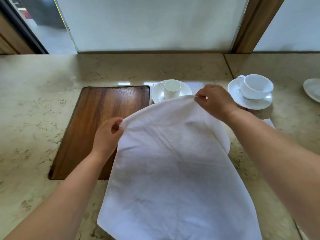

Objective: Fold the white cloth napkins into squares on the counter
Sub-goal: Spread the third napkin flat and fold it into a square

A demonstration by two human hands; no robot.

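Both grips pinching napkin (pixel 173 161) corners: left hand (pixel 107 134), right hand (pixel 214 101); beyond, empty cup (pixel 172 89) on saucer (pixel 186 90), tabletop (pixel 34 110)

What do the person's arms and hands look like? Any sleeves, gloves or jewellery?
Both forearms are bare right to the frame's edge, no sleeves showing. The left hand and right hand wear no gloves. No watch, bracelet or ring shows.
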